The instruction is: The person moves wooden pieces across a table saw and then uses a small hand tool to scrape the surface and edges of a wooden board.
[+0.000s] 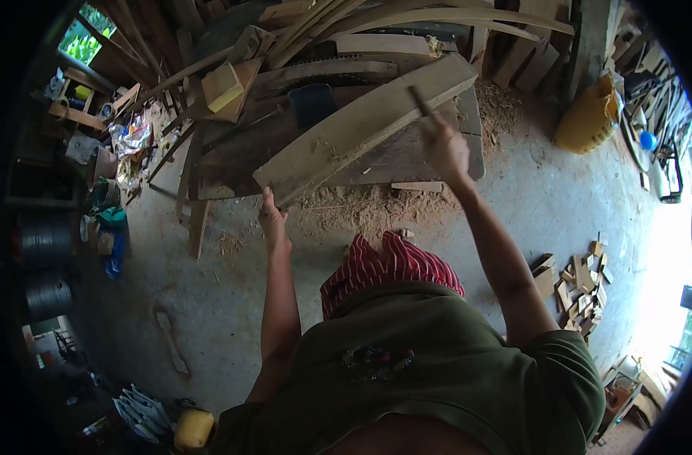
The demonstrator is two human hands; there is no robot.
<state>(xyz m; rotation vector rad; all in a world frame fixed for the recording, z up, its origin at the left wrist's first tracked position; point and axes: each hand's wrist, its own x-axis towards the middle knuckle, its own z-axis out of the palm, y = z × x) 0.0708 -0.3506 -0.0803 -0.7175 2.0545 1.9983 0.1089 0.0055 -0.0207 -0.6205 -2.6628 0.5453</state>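
A long, slightly curved wooden board (361,125) lies slantwise across the dark workbench (232,163), its right end farther back. At its near left end my left hand (272,216) is closed on the board's edge, with the thumb up against the corner. My right hand (446,152) is wrapped round a narrow dark tool (416,100) near the board's right part; the tool's tip is over the board's face and its lower part is hidden in the hand. A few shavings rest on the board.
Wood shavings (346,208) cover the floor along the bench's front edge. Curved strips (452,15) and wood pieces lie at the back. A yellow sack (589,117) stands at the right, above a pile of offcuts (581,292). A blue container (311,105) sits behind the board.
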